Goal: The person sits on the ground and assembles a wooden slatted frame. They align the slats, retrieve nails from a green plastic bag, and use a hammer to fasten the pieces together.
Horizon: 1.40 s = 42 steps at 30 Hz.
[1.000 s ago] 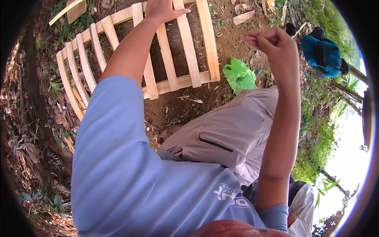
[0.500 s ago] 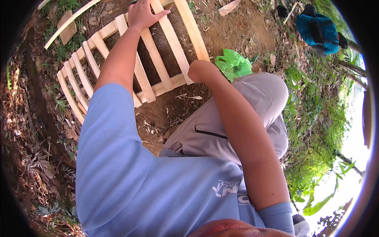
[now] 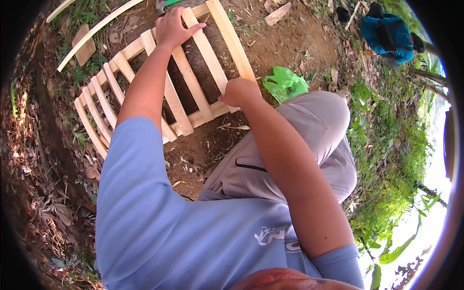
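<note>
touching long, flat, pale wooden slats (image 3: 206, 48) with both bare hands (image 3: 172, 31)

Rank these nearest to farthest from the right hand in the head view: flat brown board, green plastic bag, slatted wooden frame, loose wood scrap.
From the right hand:
1. Slatted wooden frame: directly at the hand.
2. Green plastic bag: beside it, right.
3. Loose wood scrap: ahead, slightly right.
4. Flat brown board: far left, beyond the frame.
</note>
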Tool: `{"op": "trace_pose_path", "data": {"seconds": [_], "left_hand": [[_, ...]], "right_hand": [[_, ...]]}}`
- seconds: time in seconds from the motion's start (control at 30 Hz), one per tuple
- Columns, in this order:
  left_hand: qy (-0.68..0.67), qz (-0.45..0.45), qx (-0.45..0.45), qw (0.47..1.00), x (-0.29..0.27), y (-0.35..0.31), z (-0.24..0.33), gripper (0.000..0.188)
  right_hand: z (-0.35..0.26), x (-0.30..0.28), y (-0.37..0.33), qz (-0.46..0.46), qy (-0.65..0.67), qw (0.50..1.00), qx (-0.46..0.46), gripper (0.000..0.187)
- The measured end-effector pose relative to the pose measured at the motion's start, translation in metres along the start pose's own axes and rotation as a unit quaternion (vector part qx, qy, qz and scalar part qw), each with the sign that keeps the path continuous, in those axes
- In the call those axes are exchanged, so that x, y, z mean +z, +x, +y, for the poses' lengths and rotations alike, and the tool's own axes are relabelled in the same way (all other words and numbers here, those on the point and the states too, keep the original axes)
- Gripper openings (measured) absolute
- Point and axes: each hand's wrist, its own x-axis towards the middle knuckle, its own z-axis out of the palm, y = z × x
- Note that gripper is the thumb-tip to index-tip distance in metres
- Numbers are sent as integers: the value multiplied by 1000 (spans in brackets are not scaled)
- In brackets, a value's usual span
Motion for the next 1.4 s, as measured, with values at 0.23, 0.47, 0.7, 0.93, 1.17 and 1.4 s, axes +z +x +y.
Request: {"op": "trace_pose_path", "data": {"seconds": [0.23,0.47,0.7,0.93,1.17,1.4], "left_hand": [[9,-2,-1,1000,-4,0,-2,93],[5,-2,-1,1000,-4,-2,-3,92],[5,3,17,1000,-4,0,0,96],[20,-7,12,1000,-5,-1,-3,94],[11,-10,-2,1000,-9,0,3,95],[-34,-22,-54,998,-30,0,21,97]], "right_hand": [[-3,-5,-1,10,8,1000,0,34],[-3,-4,2,6,19,1000,-1,35],[-2,-1,6,3,15,1000,-2,39],[-1,0,9,-3,11,1000,-5,39],[5,-3,14,-22,3,1000,-6,53],[8,-10,15,-23,-8,1000,11,56]]}}
